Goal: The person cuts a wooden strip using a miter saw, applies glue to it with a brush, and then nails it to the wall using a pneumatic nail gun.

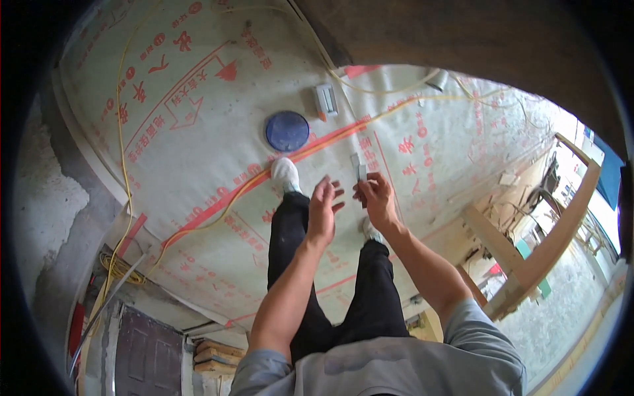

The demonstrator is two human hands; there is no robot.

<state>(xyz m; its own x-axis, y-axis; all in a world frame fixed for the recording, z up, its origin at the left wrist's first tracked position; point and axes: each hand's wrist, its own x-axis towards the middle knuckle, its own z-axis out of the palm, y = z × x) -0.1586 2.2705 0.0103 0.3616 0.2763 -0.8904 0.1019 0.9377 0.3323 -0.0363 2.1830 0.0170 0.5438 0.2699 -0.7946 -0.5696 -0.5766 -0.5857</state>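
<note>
Between the pinched fingers of the right hand [380, 198] sits a slim grey strip [361, 173], apparently end-gripped to free its length; left of them, the left hand [322, 214] opens loosely, seemingly empty.

Strip [362, 173] in right fingers [378, 189]: smooth, metal-looking, dull. Past fingers: round disc [287, 131], scuffed, plastic-looking. Below fingers: floor sheet [338, 264], smooth, plastic-looking. Right of fingers: frame [555, 244], matt wood. Far left: wall [41, 191], rough plaster.
</note>
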